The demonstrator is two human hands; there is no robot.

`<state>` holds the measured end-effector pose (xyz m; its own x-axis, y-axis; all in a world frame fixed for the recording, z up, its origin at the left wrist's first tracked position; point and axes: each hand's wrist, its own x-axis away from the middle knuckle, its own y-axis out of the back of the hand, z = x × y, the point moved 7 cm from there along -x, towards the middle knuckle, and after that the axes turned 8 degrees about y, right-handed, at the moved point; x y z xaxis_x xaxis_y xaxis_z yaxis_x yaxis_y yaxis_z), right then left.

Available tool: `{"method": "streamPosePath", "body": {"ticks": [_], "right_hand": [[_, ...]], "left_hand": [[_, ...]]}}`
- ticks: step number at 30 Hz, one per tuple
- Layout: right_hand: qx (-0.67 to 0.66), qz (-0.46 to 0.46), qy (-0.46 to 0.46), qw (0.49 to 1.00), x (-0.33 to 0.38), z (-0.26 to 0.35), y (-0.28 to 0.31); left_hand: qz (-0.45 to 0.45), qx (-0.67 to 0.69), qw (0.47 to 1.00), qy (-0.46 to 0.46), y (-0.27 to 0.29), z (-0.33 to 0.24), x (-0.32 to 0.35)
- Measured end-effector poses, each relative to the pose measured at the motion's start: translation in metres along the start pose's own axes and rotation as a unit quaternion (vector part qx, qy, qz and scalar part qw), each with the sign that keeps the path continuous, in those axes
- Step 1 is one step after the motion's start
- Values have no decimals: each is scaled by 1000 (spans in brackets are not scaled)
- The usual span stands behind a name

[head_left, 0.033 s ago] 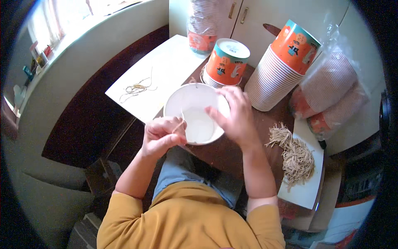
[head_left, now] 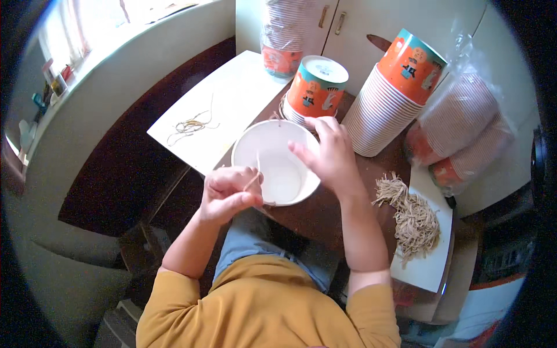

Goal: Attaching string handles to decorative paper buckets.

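Observation:
In front of me a white-lined paper bucket (head_left: 243, 146) tilts with its mouth toward me. A piece of twine is knotted at its far rim. My left hand (head_left: 232, 194) is closed at the near left of the rim, pinching a thin piece of twine (head_left: 259, 165) between thumb and fingers. The twine's end sticks up across the bucket's mouth. My right hand (head_left: 331, 152) hovers at the bucket's right rim with thumb and fingers apart, holding nothing that I can see. Whether its fingertips touch the rim I cannot tell.
Behind the bucket stands a short stack of orange-and-teal buckets (head_left: 316, 93). A tall leaning stack (head_left: 386, 107) is right of it. Bagged buckets (head_left: 458, 119) lie farther right. A twine bundle (head_left: 415, 223) rests on the right board; loose strands (head_left: 191, 124) lie on the left board (head_left: 232, 87).
The bucket has shifted slightly to the right and toward me. My right hand has moved a little, its thumb drawing away from the bucket's inside. The left hand keeps its pinch on the twine.

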<state>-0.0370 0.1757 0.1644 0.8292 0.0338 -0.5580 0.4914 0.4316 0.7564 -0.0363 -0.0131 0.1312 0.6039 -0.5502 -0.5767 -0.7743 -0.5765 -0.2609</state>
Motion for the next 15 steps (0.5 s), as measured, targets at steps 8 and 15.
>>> {"method": "streamPosePath", "body": {"ticks": [8,15], "right_hand": [[-36,-55,82,994,-24,-22,13],[34,-159,351,922,-31,33,58]], "left_hand": [[-81,-196,966,-149,12,-45,4],[-211,-33,969,124,92,31,-78]]}}
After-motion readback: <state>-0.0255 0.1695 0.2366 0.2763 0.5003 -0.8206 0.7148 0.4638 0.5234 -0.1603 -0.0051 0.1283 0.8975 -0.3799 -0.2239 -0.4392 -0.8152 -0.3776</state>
